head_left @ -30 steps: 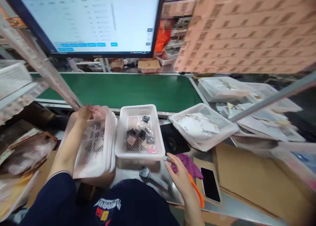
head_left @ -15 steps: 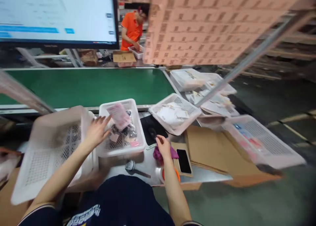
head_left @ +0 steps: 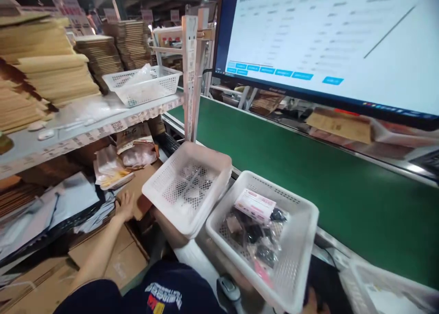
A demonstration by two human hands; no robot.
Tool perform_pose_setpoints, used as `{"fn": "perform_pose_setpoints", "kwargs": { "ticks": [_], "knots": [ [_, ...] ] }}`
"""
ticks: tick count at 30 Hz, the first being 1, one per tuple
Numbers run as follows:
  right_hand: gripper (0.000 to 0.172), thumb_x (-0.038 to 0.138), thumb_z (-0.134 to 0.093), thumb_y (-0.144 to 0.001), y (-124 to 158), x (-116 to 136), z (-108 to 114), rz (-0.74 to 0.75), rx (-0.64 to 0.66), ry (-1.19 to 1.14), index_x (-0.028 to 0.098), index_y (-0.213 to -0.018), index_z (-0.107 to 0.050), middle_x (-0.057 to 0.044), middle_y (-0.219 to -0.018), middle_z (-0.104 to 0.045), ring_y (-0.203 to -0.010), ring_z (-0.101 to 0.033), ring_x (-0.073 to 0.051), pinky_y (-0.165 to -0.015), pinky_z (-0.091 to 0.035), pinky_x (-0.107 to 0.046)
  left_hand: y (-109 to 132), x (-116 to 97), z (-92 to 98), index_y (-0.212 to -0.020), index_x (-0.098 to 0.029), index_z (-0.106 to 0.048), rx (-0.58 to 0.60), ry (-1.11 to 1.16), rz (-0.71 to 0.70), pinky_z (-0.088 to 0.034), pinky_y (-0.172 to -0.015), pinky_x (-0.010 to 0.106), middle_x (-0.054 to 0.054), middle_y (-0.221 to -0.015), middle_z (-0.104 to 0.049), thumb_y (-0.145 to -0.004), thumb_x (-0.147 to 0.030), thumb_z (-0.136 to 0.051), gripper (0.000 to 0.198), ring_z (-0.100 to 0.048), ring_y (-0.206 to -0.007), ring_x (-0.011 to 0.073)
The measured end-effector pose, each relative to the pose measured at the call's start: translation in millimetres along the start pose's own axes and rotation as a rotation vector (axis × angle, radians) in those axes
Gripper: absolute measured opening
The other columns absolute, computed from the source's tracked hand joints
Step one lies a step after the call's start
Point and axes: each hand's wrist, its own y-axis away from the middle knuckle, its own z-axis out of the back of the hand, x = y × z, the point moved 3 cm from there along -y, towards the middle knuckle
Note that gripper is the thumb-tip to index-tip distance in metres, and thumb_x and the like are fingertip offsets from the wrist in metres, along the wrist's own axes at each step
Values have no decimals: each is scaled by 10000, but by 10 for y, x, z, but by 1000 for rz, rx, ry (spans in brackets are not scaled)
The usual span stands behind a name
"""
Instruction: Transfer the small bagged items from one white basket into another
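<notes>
My left hand (head_left: pixel 125 204) reaches out to the left with its fingers spread, resting on a flat brown cardboard piece (head_left: pixel 139 193) beside a pile of grey mailer bags (head_left: pixel 70 199). It holds nothing. Only a small part of my right hand (head_left: pixel 313 303) shows at the bottom edge, by a black mat, and its fingers are hidden. In front of me stands a stack of empty white mesh baskets (head_left: pixel 187 186). To its right a white basket (head_left: pixel 302 241) holds several small dark packets and a pink-printed packet (head_left: pixel 255 204).
A green conveyor belt (head_left: pixel 281 154) runs behind the baskets, under a large lit monitor (head_left: pixel 325 35). On the left, a shelf (head_left: pixel 85 117) carries a white basket (head_left: pixel 142 83) and stacks of flat cardboard (head_left: pixel 44 62). A handheld scanner (head_left: pixel 228 289) lies near my lap.
My view has swung from the right side to the left. My left hand has left the basket of packets and moved down left onto the cardboard. The pink packet now lies in the basket.
</notes>
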Motion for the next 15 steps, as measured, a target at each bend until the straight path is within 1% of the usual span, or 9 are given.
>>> {"fn": "perform_pose_setpoints", "kwargs": {
  "ticks": [1, 2, 4, 5, 7, 9, 11, 13, 15],
  "knots": [
    [994, 647, -448, -789, 14, -9, -6, -21, -9, -23, 74, -1597, -520, -351, -1671, -337, -1497, -392, -631, -1177, -389, -764, 26, 38, -140, -1515, -51, -551, 50, -28, -56, -319, -1223, 734, 331, -1628, -462, -649, -59, -591, 867, -414, -1557, 463],
    [998, 635, -473, -774, 29, 6, 4, -23, -13, -39, 88, -1607, -511, -330, -1685, -335, -1509, -381, -624, -1201, -371, -756, 39, 59, -249, -1491, -59, -590, 81, -53, -107, -248, -1269, 712, 306, -1658, -431, -646, -48, -569, 845, -360, -1591, 436],
    [1024, 614, -514, -746, 55, 60, 45, -13, -15, -57, 85, -1622, -485, -315, -1696, -329, -1525, -361, -620, -1231, -348, -738, 24, 94, -374, -1462, -73, -643, 105, -87, -193, -179, -1327, 620, 269, -1691, -391, -723, -56, -518, 749, -303, -1618, 384],
    [1034, 610, -520, -742, 66, 83, 66, -13, -11, -57, 75, -1626, -473, -321, -1693, -329, -1528, -358, -619, -1232, -349, -737, -1, 121, -393, -1451, -75, -660, 111, -98, -222, -189, -1332, 594, 268, -1688, -391, -766, -71, -494, 704, -308, -1612, 381],
    [1042, 613, -508, -749, 80, 108, 90, -11, -3, -47, 45, -1622, -465, -350, -1672, -340, -1525, -365, -615, -1220, -359, -744, -78, 195, -367, -1453, -89, -670, 128, -106, -261, -275, -1310, 570, 271, -1649, -448, -823, -105, -468, 662, -389, -1570, 388],
    [1041, 629, -483, -761, 86, 105, 93, 7, -13, -42, 11, -1598, -482, -371, -1644, -365, -1520, -379, -608, -1223, -364, -731, -171, 279, -270, -1442, -111, -685, 150, -102, -292, -382, -1261, 539, 256, -1574, -553, -834, -118, -468, 645, -511, -1497, 381],
    [1045, 658, -461, -761, 86, 90, 84, 30, -47, -50, -1, -1571, -512, -367, -1624, -400, -1516, -389, -599, -1240, -360, -707, -251, 366, -109, -1400, -132, -712, 148, -93, -328, -445, -1222, 494, 211, -1507, -637, -808, -117, -471, 640, -596, -1436, 344],
    [1047, 688, -456, -763, 90, 83, 73, 39, -82, -67, 19, -1565, -527, -346, -1619, -421, -1517, -395, -587, -1244, -365, -692, -286, 473, 126, -1353, -183, -733, 100, -88, -366, -424, -1247, 481, 134, -1485, -679, -783, -143, -467, 631, -603, -1440, 296],
    [1038, 715, -448, -784, 102, 100, 66, 27, -96, -79, 49, -1575, -525, -325, -1617, -436, -1521, -398, -574, -1240, -371, -692, -252, 600, 434, -1307, -229, -742, 15, -93, -391, -359, -1295, 509, 81, -1485, -690, -805, -197, -432, 590, -566, -1480, 280]
  ]
}}
